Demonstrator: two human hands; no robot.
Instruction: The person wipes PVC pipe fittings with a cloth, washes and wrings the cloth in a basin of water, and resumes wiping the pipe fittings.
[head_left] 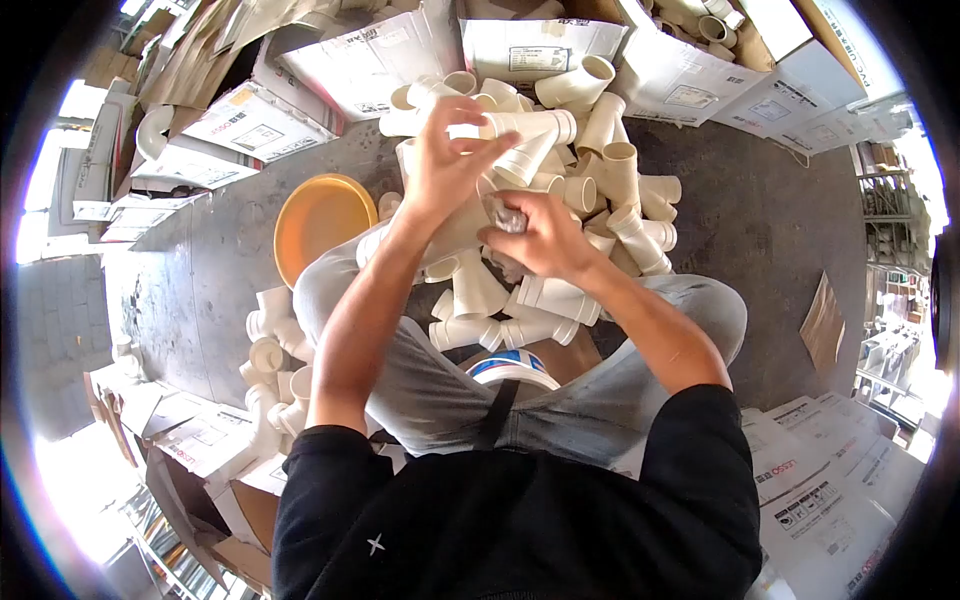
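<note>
The left hand (455, 165) is in the upper middle of the frame. Its thumb and fingers are spread wide, right at the left end of a white pipe piece (535, 124). I cannot tell if it has a grip on the piece or is just by it. The long part of that piece runs from left to right, nearly level across the frame. A side branch (524, 161) slants down and to the left from it. The whole piece lies to the right of the left hand, over the top part of the big pile (620, 180).

The right hand (545, 238) is lower and a bit to the right, near the middle of the frame. Its fingers are curled round a grey, crumpled thing (508, 219). It may be a rag or a bag, but it is too blurry to tell. The pipe piece is above the right hand in the frame, and the left hand is the nearer one to it.

A pale, blurry pipe part (458, 229) is between the left wrist and the right hand. An orange tub (325, 222) sits on the grey floor (220, 240), left of the pile. More white pipe bits (475, 290) lie just below the hands, between the bent knees.
</note>
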